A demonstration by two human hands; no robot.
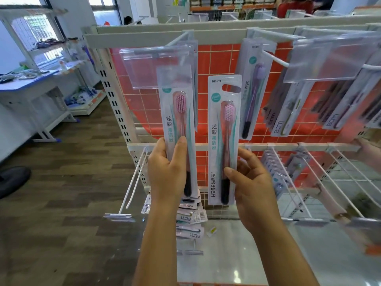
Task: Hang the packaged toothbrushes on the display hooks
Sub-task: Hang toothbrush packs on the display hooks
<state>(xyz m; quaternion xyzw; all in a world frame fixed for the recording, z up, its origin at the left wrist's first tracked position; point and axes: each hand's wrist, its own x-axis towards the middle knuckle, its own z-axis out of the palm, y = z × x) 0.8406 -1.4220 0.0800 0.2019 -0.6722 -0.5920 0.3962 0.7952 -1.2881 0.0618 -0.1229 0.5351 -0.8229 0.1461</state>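
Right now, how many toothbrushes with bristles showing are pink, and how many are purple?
Pink: 2, left pack in the left hand, right pack in the right hand.
Purple: 1, purple pack on a hook.
Total: 3.

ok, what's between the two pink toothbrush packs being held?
Nothing in the gap; head view shows only the orange grid panel behind left pack and right pack.

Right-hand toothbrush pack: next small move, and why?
Probably raise the white-carded pink toothbrush pack in the right hand toward the white hook carrying the clear plastic label holder. Its hang slot is free, on no hook, while the left hand's matching pack already reaches behind that holder.
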